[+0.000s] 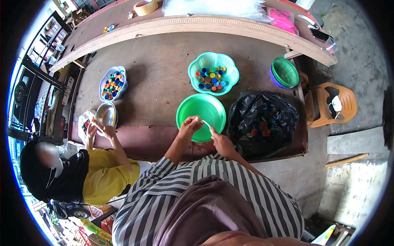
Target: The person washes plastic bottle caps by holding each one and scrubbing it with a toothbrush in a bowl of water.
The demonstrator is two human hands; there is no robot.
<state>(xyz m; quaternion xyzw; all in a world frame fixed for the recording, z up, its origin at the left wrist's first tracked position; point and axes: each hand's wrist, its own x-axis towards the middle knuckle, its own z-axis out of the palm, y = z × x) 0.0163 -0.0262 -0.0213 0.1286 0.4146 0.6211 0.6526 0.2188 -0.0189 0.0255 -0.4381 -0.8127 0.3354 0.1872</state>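
Note:
Over the green basin (183, 107), my left hand (188, 128) pinches a small pale piece, apparently a bottle cap (198, 119), mostly covered by the fingers. My right hand (223, 144) is closed round the handle of a slim, pale knife (206, 123). Its tip points at the cap; whether it touches cannot be made out. Behind the basin stands a turquoise scalloped bowl (193, 67) with many coloured bottle caps (213, 78). To the right, an open black plastic bag (242, 115) holds more caps.
On the left, a co-worker's hands (100, 129) work beside a metal bowl (115, 119) and a light-blue bowl (101, 88) of caps. Nested green and purple baskets (285, 73) stand at the right edge. A raised wooden ledge (197, 24) runs behind; a plastic chair (347, 102) stands right.

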